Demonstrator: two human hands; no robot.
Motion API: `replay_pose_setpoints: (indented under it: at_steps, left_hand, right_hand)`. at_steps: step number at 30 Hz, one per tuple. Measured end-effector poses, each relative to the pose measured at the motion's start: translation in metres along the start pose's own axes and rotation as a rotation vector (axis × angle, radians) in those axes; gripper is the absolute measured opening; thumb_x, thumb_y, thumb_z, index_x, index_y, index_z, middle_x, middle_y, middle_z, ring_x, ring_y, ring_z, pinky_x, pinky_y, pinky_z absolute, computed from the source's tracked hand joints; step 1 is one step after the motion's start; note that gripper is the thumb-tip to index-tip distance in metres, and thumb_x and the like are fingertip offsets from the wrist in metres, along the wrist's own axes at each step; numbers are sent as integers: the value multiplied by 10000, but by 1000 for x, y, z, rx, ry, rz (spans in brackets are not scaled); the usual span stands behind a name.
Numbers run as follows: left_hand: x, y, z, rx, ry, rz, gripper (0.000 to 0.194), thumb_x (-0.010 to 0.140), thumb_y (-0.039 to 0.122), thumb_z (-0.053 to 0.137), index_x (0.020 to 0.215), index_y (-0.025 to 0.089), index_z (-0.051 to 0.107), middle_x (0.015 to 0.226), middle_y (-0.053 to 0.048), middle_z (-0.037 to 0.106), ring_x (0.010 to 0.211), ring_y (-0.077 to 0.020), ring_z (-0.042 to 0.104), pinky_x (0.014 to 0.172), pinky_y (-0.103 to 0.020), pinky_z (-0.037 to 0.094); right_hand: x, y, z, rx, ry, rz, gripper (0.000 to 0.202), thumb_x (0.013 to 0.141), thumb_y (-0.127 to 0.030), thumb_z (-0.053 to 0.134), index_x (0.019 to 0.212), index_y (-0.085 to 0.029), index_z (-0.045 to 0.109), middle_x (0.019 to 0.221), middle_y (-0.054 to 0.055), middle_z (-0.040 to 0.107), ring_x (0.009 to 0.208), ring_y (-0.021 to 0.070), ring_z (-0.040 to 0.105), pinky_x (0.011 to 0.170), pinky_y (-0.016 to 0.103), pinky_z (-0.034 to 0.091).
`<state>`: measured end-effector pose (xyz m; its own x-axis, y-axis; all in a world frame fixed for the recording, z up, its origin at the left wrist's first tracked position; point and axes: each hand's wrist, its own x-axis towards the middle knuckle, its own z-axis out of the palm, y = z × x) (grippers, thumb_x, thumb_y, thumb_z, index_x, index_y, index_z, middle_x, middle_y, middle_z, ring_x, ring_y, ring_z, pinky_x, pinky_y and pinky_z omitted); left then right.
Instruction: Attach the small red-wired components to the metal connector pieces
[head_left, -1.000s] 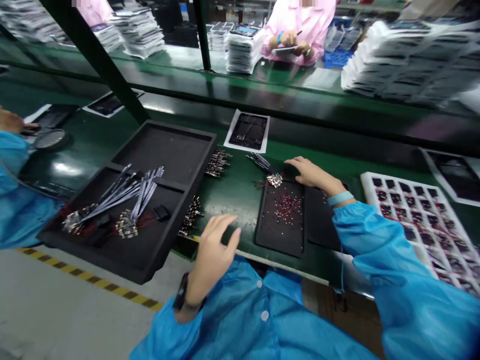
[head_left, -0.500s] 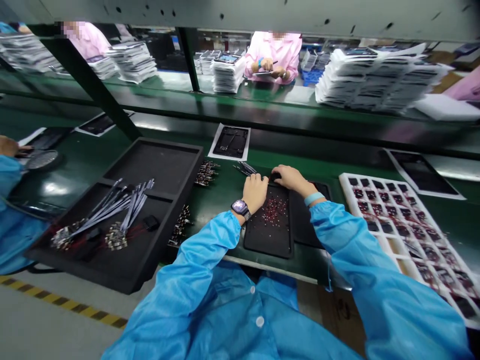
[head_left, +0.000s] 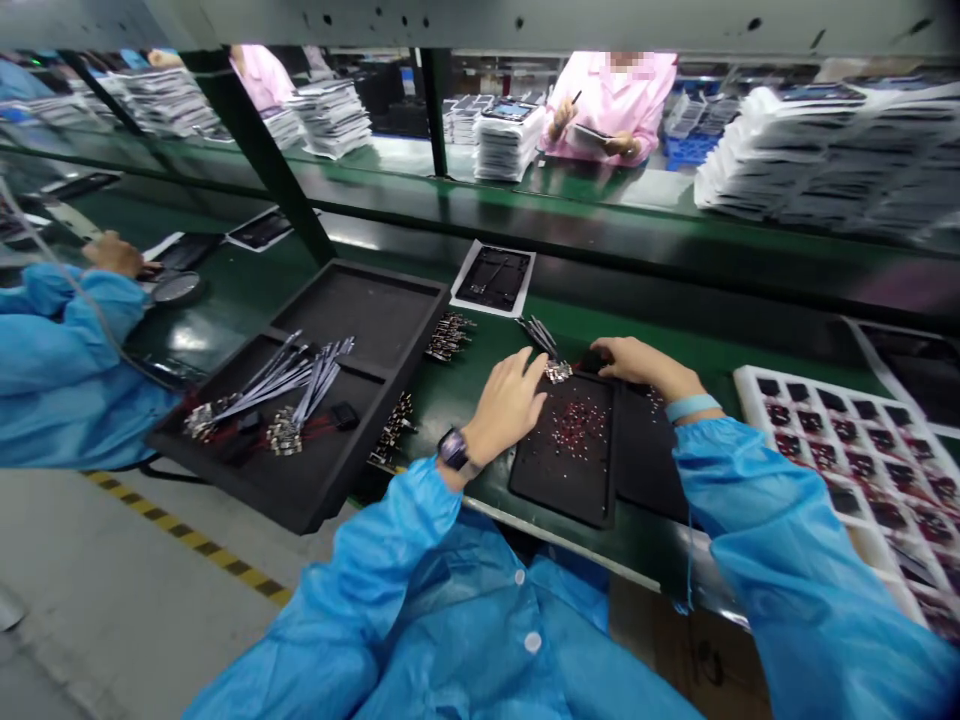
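My left hand (head_left: 510, 400), a watch on its wrist, hovers with fingers apart and holds nothing over the left edge of a black tray (head_left: 559, 492). Small red and white bits (head_left: 579, 428) lie scattered on that tray. Just beyond its far edge is a bundle of thin grey flat cables (head_left: 541, 336) with metal ends. My right hand (head_left: 641, 362), wearing a blue wristband, has its fingers closed on a small black part (head_left: 595, 360) at the tray's far right corner. The fingertips partly hide this part. A second dark tray (head_left: 652, 465) lies under my right forearm.
At left stands a black foam box (head_left: 360, 285) with bundled cables (head_left: 300, 385). Metal connectors (head_left: 448, 337) lie beside it. A framed panel (head_left: 495, 278) is behind. White foam tray (head_left: 757, 385) holds black parts at right. Co-workers sit at left (head_left: 67, 350) and across (head_left: 611, 110).
My left hand has drawn back and spread its fingers, uncovering the cables' metal ends. My right hand stays at the black part. The view has shifted, moving the scene rightward.
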<state>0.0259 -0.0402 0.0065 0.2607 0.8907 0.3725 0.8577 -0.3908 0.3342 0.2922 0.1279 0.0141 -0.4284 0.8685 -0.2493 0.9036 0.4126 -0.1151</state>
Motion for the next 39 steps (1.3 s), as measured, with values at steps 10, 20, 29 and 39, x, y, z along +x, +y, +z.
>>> replay_pose_setpoints:
  at_steps: [10, 20, 29, 39]
  left_hand:
    - [-222, -67, -150, 609, 150, -484, 316, 950, 468, 701, 1060, 177, 647, 970, -120, 697, 960, -351, 597, 815, -447, 447]
    - [-252, -102, -187, 536, 250, -443, 118, 1001, 314, 580, 996, 202, 618, 879, -97, 671, 879, -303, 602, 786, -407, 466]
    - [-260, -127, -265, 592, 369, -388, 130, 973, 333, 652, 1016, 215, 618, 881, -90, 667, 875, -313, 618, 799, -423, 494]
    - [-277, -133, -306, 670, 449, -347, 162, 926, 296, 736, 1017, 229, 621, 843, -73, 642, 813, -296, 579, 761, -414, 467]
  right_hand:
    - [-26, -124, -77, 1230, 551, -335, 159, 855, -366, 803, 904, -219, 772, 857, 64, 756, 782, 197, 685, 779, 366, 546]
    - [15, -283, -40, 1491, -18, -374, 229, 840, -380, 815, 864, -183, 700, 758, 30, 698, 686, 133, 646, 647, 264, 505]
    - [39, -375, 29, 1225, -319, -54, 447, 906, -602, 783, 838, -189, 627, 735, 91, 751, 533, 161, 637, 408, 254, 405]
    - [63, -429, 40, 1323, -228, 100, 385, 923, -500, 779, 781, -202, 580, 474, 13, 599, 348, 82, 404, 305, 215, 226]
